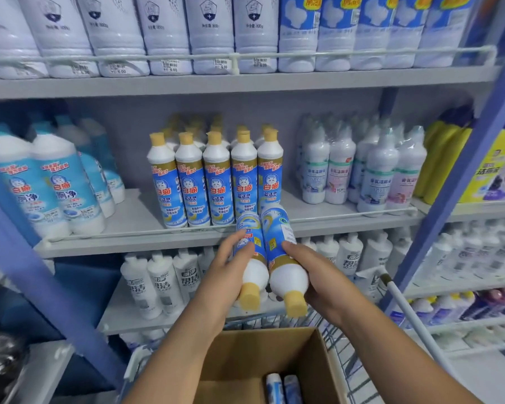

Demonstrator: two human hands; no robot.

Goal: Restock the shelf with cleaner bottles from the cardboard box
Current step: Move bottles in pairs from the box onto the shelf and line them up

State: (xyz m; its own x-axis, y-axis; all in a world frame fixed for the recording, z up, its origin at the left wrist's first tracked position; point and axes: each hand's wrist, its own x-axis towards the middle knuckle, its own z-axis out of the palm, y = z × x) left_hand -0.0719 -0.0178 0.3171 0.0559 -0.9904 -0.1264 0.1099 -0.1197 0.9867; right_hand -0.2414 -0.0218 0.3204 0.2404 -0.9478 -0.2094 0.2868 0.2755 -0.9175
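I hold two blue-and-white cleaner bottles with yellow caps, tilted so their bases point at the middle shelf (134, 243). My left hand (225, 272) grips the left bottle (250, 252). My right hand (312, 272) grips the right bottle (280, 243). Their bases reach the shelf's front rail, just below a row of matching bottles (216, 182) standing upright there. The open cardboard box (239, 354) sits below my arms, with two more bottles (283, 389) lying inside.
The box rests in a wire cart (341, 354). Light-blue bottles (50, 188) stand left of the matching row, wrapped white bottles (362, 167) right of it. White bottles (158, 281) fill the shelf below. A white pole (408, 313) leans at the right.
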